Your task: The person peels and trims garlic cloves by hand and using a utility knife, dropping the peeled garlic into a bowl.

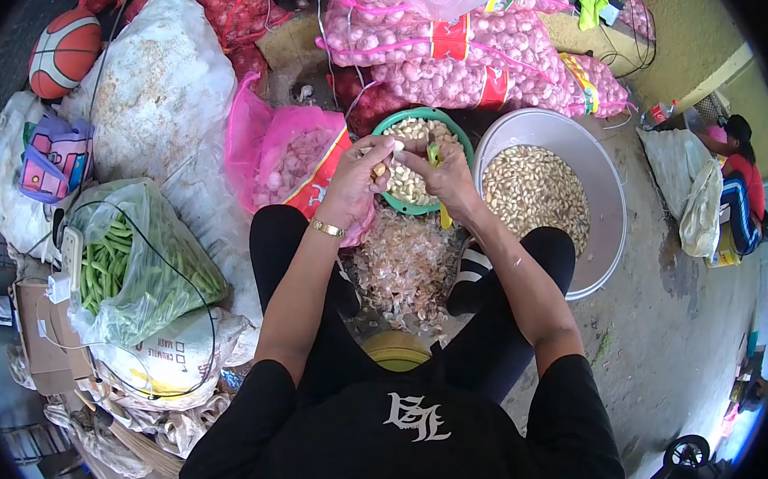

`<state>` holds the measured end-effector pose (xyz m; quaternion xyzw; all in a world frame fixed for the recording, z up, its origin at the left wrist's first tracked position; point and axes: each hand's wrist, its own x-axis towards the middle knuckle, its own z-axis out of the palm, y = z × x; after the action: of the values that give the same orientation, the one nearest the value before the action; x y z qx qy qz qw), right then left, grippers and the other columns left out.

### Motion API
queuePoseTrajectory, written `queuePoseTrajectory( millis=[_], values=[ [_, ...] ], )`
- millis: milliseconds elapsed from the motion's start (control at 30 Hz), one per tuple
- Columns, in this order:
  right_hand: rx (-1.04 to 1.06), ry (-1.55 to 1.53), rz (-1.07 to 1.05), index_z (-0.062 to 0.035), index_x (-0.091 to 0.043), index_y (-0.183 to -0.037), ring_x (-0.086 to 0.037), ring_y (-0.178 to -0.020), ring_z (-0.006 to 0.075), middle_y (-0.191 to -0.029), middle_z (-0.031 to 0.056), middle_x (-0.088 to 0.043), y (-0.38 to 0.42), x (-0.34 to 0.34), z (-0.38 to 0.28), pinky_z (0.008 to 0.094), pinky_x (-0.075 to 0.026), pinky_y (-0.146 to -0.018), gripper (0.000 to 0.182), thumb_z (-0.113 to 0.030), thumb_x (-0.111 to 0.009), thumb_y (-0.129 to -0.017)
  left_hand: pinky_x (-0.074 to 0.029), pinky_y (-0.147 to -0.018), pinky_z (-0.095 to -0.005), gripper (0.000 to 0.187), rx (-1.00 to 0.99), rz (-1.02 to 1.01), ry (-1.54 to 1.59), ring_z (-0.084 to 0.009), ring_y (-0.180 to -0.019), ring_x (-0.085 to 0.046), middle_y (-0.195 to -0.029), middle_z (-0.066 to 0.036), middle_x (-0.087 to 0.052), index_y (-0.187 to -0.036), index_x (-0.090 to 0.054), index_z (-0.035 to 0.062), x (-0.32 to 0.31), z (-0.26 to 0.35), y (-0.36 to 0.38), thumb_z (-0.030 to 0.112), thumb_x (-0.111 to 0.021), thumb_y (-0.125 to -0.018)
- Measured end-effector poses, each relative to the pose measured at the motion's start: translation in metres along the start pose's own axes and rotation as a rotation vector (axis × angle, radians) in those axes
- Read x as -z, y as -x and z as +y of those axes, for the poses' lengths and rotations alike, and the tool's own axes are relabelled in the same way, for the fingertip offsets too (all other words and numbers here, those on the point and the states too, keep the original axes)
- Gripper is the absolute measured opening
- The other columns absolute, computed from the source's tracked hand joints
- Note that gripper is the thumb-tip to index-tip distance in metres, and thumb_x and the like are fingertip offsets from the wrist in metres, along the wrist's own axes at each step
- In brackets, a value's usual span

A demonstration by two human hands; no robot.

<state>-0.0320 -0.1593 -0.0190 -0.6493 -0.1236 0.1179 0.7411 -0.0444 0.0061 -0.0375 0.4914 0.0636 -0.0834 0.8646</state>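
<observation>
My left hand point(357, 174), with a gold watch at the wrist, pinches a pale garlic clove point(397, 145) at its fingertips. Closed beside it, my right hand point(449, 177) grips a small knife point(445, 216) with a yellow handle; its blade is hard to make out. Both hands meet over the near side of a green basin point(467, 138) of peeled garlic cloves point(405, 186). Left of them, an opened pink mesh bag point(252, 146) holds whole garlic bulbs point(305, 158). Below, garlic skins point(405, 259) are heaped on the floor between my feet.
A large grey tub point(616, 211) of cloves in liquid stands at right. Full garlic sacks point(398, 40) are stacked behind. At left are a bag of green pods point(146, 267), a basketball point(65, 53) and a cord. Another person point(740, 175) sits far right.
</observation>
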Motion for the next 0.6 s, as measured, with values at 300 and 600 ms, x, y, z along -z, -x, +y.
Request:
queuePoseTrajectory(
  millis=[300, 600],
  values=[
    [-0.156, 0.195, 0.228, 0.0005, -0.071, -0.095, -0.062, -0.075, 0.0112, -0.088, 0.0063, -0.07, -0.033, 0.032, 0.059, 0.0275, -0.049, -0.067, 0.027, -0.02, -0.078, -0.079, -0.03, -0.039, -0.0163, 0.027, 0.052, 0.043, 0.211, -0.0048, -0.053, -0.046, -0.075, 0.001, -0.052, -0.104, -0.063, 0.0042, 0.01, 0.007, -0.002, 0.029, -0.061, -0.094],
    [-0.401, 0.26, 0.533, -0.0106, -0.073, -0.09, -0.048, -0.044, 0.0109, -0.07, 0.0024, -0.066, -0.07, 0.064, 0.186, 0.0295, -0.04, -0.04, 0.018, -0.011, -0.073, -0.071, -0.047, -0.052, -0.0193, 0.036, 0.231, -0.086, 0.57, -0.0153, -0.07, -0.056, -0.092, -0.008, -0.059, -0.111, -0.058, 0.0036, 0.029, 0.002, -0.003, 0.036, -0.058, -0.095]
  ],
)
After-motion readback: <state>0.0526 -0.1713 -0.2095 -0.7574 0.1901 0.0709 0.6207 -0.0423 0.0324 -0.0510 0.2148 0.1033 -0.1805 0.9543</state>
